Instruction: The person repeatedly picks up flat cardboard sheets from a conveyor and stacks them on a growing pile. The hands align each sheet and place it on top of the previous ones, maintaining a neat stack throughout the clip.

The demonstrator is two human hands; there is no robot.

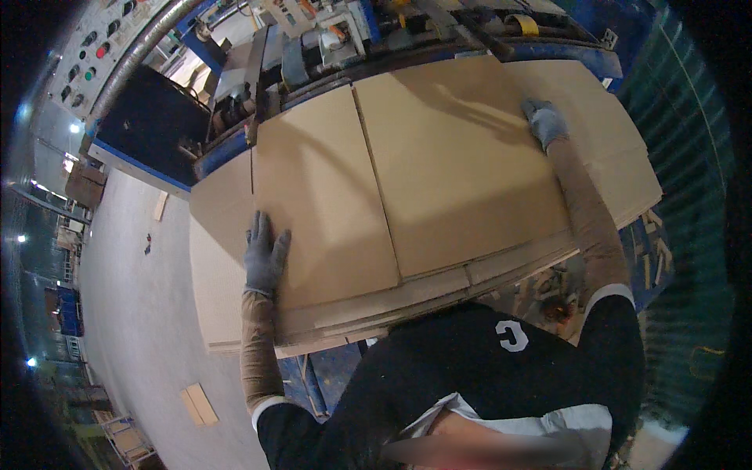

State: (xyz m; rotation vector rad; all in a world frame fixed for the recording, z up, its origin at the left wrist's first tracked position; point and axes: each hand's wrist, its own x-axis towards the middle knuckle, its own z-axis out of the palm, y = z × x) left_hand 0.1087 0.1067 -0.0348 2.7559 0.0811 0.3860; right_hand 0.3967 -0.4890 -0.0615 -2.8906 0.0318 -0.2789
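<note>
A wide, creased cardboard sheet (462,180) lies on top of a stack of flat cardboard sheets (407,294) in front of me, its far edge up against a blue machine. My left hand (266,254), in a grey glove, rests flat with fingers spread on the left part of the cardboard. Farther off, my right hand (544,121), gloved alike, lies over the right part near the far edge. Its fingers reach forward, and nothing shows in its grip. Both forearms are in brown sleeves.
The blue machine (407,35) with rollers and rails spans the far side. A control panel (98,51) with several buttons stands at the upper left. Cardboard scraps (540,294) lie below the stack at right. A cardboard strip (199,403) is on the grey floor. Green corrugated sheeting (693,196) rises at right.
</note>
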